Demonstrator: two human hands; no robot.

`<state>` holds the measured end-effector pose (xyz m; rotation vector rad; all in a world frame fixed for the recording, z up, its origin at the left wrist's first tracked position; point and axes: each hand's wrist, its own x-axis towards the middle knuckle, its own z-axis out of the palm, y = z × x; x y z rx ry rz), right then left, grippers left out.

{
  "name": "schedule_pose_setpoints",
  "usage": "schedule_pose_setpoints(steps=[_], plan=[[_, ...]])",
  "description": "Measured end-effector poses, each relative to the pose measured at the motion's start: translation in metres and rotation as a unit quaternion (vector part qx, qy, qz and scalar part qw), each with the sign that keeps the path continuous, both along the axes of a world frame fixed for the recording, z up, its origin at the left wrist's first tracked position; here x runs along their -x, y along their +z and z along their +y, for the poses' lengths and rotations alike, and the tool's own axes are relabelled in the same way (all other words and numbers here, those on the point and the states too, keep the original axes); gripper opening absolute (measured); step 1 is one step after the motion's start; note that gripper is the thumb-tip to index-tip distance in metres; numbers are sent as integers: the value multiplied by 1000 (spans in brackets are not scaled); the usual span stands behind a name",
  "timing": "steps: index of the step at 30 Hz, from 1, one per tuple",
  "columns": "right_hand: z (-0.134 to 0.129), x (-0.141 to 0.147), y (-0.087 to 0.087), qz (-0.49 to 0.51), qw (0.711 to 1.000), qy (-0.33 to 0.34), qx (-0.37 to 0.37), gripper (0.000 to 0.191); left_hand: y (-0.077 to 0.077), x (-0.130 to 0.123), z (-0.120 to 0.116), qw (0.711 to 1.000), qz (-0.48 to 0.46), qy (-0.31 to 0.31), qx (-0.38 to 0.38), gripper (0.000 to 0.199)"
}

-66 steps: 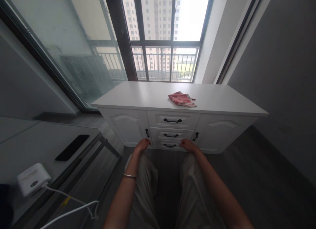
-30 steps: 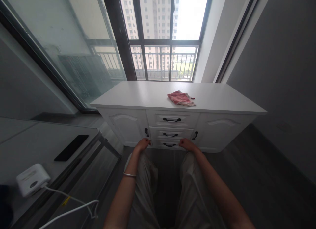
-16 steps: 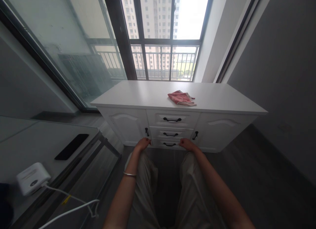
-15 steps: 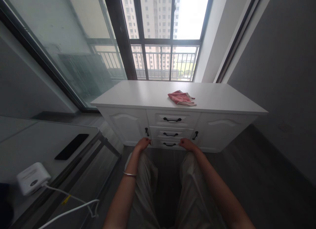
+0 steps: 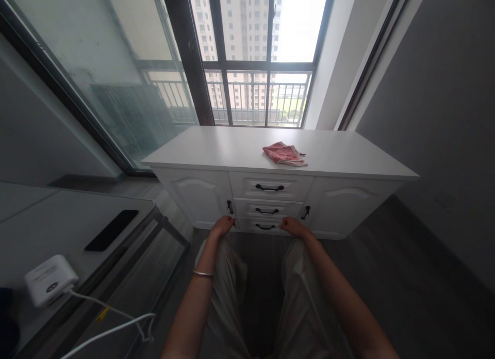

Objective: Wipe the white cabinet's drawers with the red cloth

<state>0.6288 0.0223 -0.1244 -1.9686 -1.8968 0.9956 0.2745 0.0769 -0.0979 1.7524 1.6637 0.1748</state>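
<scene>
Item, left: our left hand (image 5: pixel 223 227) rests curled on the left knee (image 5: pixel 226 248), holding nothing. Item, centre: white cabinet (image 5: pixel 278 194), drawers closed. Item, right: our right hand (image 5: pixel 293 227), curled likewise on its knee, empty; red cloth (image 5: pixel 284 154) on the cabinet top, well apart from both hands.

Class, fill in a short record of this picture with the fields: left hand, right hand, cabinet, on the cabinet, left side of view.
left hand: left hand curled, resting on the left knee
right hand: right hand curled, resting on the right knee
cabinet: white cabinet, three drawers shut, black handles
on the cabinet: red cloth, crumpled, lying apart from both hands
left side of view: white device with a white cable; black phone lying flat
</scene>
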Motion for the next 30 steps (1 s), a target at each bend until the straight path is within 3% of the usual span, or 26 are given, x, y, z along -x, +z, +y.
schedule_pose_setpoints(steps=[8,11,15,20,24,30], plan=[[1,2,-1,-6,1000,-4,1,28,11,-4,-6,1000,5,20,-23,36],[1,3,0,-13,1000,-3,1,24,18,-5,-10,995,5,58,-77,33],[-1,7,4,-27,1000,2,8,19,30,-15,-18,981,-16,95,-169,46],[-2,14,10,-65,998,3,24,11,46,-57,-15,960,-76,44,-265,49],[-1,20,15,-85,996,7,37,7,59,-103,2,945,-105,-13,-309,37],[1,26,17,-93,995,13,46,8,56,-158,22,939,-103,-91,-315,47]])
